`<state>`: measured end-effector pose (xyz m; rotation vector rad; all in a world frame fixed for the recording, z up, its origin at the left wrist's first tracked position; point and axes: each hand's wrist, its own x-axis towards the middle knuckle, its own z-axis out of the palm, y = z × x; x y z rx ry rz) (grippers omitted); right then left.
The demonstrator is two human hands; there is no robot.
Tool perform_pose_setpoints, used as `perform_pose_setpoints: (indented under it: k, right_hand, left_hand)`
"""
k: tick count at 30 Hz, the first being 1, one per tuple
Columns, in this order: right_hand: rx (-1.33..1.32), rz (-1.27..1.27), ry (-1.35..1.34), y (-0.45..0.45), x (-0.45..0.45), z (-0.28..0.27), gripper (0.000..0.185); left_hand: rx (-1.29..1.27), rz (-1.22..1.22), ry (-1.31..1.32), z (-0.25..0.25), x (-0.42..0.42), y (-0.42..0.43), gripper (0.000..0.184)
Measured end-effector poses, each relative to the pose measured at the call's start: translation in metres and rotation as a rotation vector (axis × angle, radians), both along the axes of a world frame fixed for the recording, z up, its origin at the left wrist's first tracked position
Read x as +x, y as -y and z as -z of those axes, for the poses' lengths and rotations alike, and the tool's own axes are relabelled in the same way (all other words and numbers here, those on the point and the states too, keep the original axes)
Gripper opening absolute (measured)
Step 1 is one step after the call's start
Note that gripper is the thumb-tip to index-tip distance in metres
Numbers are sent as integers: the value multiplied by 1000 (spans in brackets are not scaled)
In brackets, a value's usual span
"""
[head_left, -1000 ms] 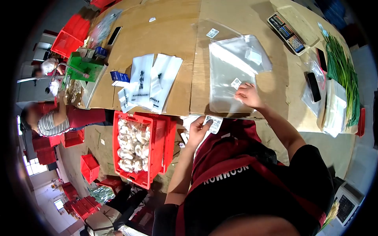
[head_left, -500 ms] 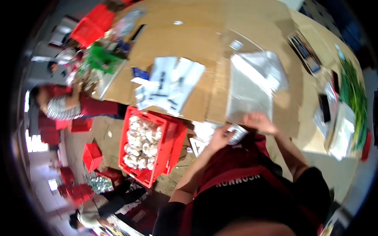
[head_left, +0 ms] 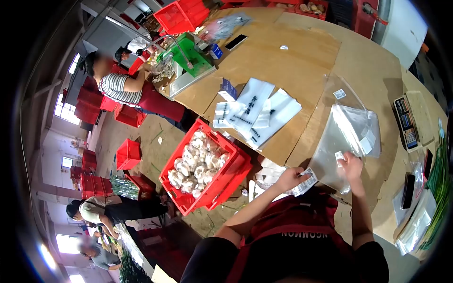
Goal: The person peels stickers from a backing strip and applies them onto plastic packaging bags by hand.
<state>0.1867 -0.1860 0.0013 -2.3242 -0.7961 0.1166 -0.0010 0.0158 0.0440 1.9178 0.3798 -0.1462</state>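
My left hand is closed around several printed white labels just in front of my apron. Between the fingertips of my right hand is a small white label, held over a stack of clear plastic bags on the cardboard-covered table. Farther up, another label lies on clear plastic. White printed bags are spread out left of the clear stack, beside a small blue box.
A red crate of bagged mushrooms stands against the table's left edge. At right are a scale, a phone and green stalks. A green device sits at far left. Several people work on the left.
The camera view has turned, shifting the scene. My right hand, earlier with fingers spread near the bags' lower edge, now pinches a label over them. My left hand still grips the labels.
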Motion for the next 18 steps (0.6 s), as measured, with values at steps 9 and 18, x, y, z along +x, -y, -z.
perform_pose_setpoints:
  k: [9,18]
  right_hand:
    - [-64,-321,237,8,-29,-36,32]
    - [129,79,-603,37,16,15,16]
  left_hand:
    - [-231,176,114,11,-21,0,17]
    - [-464,-29,115,19,-9,15,11]
